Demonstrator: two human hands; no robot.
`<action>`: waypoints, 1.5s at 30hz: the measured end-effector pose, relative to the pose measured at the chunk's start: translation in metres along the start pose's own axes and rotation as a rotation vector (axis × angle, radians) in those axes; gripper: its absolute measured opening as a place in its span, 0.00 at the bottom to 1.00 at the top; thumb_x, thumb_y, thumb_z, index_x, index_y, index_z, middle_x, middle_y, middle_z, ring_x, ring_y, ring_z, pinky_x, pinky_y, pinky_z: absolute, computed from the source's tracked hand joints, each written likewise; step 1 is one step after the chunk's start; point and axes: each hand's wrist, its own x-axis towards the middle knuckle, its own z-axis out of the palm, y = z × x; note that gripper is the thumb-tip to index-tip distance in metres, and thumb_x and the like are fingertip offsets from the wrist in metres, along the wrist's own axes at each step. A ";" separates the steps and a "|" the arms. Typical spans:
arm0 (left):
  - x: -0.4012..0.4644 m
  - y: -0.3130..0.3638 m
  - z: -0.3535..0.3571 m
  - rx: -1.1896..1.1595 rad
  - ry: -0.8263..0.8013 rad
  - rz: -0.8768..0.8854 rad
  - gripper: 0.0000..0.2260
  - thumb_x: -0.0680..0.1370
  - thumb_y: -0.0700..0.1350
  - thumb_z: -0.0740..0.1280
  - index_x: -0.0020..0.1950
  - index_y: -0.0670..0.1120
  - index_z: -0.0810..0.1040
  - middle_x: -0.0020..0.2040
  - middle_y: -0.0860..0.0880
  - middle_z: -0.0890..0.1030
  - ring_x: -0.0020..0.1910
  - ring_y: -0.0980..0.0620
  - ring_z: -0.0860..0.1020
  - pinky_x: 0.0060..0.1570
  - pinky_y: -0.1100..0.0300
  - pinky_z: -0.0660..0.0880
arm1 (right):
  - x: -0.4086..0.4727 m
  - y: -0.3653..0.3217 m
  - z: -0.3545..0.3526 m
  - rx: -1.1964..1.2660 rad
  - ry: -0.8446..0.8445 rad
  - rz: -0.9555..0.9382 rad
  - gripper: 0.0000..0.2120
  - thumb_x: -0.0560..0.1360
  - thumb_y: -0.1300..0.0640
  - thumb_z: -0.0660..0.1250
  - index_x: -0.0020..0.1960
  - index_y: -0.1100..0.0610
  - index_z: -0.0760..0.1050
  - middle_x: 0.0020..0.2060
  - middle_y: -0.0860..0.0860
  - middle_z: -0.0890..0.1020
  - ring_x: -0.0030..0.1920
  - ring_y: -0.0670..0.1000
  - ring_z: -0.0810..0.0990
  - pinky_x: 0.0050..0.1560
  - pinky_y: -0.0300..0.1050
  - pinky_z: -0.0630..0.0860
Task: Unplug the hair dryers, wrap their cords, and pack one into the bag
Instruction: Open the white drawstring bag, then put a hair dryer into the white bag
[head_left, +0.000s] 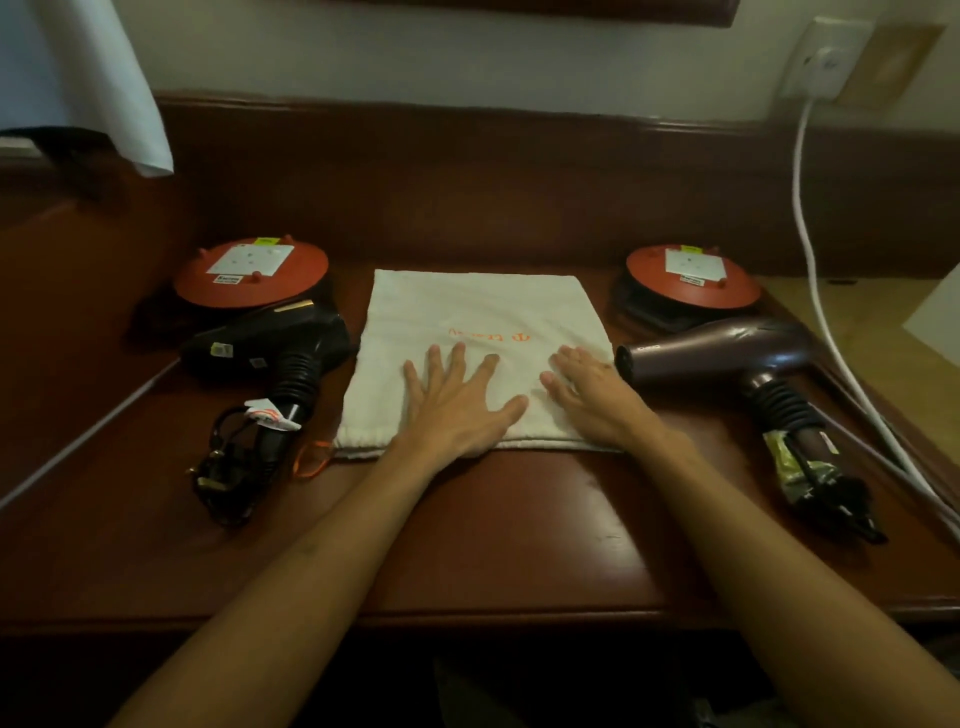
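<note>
A flat white cloth bag with orange lettering lies in the middle of the dark wooden desk. My left hand and my right hand rest palm-down on its near half, fingers spread, holding nothing. A black hair dryer lies left of the bag, its cord bundled by the handle. A dark purple hair dryer lies right of the bag, its cord bundled at the handle end. No plug is seen in either reel socket.
Two red extension reels with white sockets sit at the back left and back right. A white cable runs from a wall outlet down the right side. A white lampshade hangs at upper left.
</note>
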 end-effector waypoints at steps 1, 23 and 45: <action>0.006 0.001 0.000 -0.005 0.011 -0.010 0.37 0.76 0.75 0.46 0.82 0.60 0.48 0.83 0.46 0.42 0.80 0.40 0.37 0.74 0.33 0.35 | -0.003 0.001 -0.004 0.096 0.085 -0.018 0.21 0.84 0.44 0.55 0.67 0.56 0.76 0.66 0.51 0.78 0.70 0.57 0.73 0.69 0.51 0.69; 0.001 0.053 0.000 -0.416 0.257 0.256 0.10 0.77 0.55 0.72 0.52 0.52 0.87 0.46 0.52 0.81 0.44 0.55 0.76 0.36 0.63 0.66 | -0.110 0.109 -0.076 0.238 0.241 0.490 0.39 0.79 0.53 0.67 0.82 0.45 0.48 0.73 0.61 0.69 0.70 0.62 0.71 0.69 0.58 0.68; 0.019 0.076 -0.104 -0.595 0.079 0.461 0.04 0.73 0.50 0.77 0.46 0.53 0.88 0.41 0.54 0.86 0.40 0.59 0.82 0.38 0.67 0.74 | -0.131 0.022 -0.039 0.355 0.126 -0.073 0.36 0.73 0.56 0.75 0.77 0.40 0.65 0.67 0.44 0.78 0.56 0.41 0.79 0.50 0.23 0.70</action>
